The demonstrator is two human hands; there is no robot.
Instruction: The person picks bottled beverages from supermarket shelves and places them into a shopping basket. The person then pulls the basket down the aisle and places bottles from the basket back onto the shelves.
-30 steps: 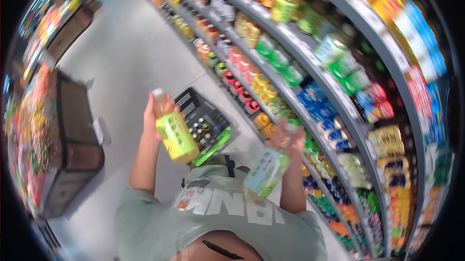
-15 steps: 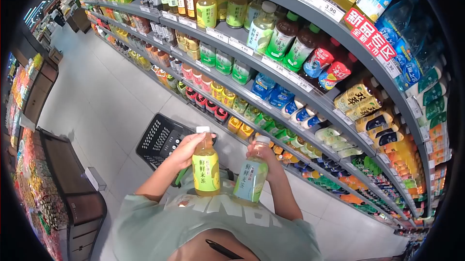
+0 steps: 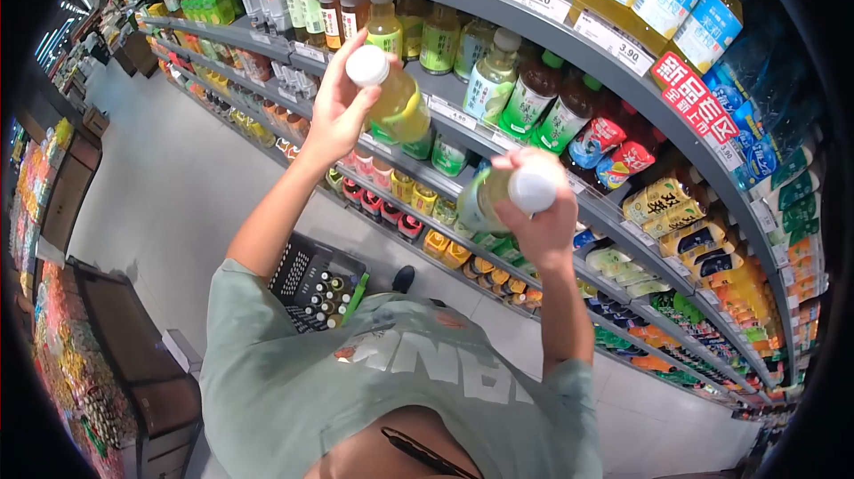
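My left hand (image 3: 341,110) grips a yellow-labelled tea bottle (image 3: 398,110) near its white cap, tilted with its base toward the upper shelf. In my right hand (image 3: 544,221) is a second tea bottle (image 3: 483,201) with a pale label, its white cap facing up at me; this hand is slightly blurred. Both bottles are in front of the shelf edge. Behind the left one, a similar yellow-green labelled bottle (image 3: 384,27) stands on the shelf, beside other tea bottles (image 3: 439,41). Green-capped tea bottles (image 3: 531,92) stand in the row above my right hand.
A black shopping basket (image 3: 298,270) holding several capped bottles (image 3: 329,299) is on the floor by my left side. Tiered drink shelves (image 3: 418,86) with price tags curve around the front and right. A display stand (image 3: 133,328) with colourful packets is at the left.
Both hands have risen and reached forward from my chest to the shelf, carrying the bottles. The bottles have tipped from showing their labels to showing their caps. The basket's contents now show.
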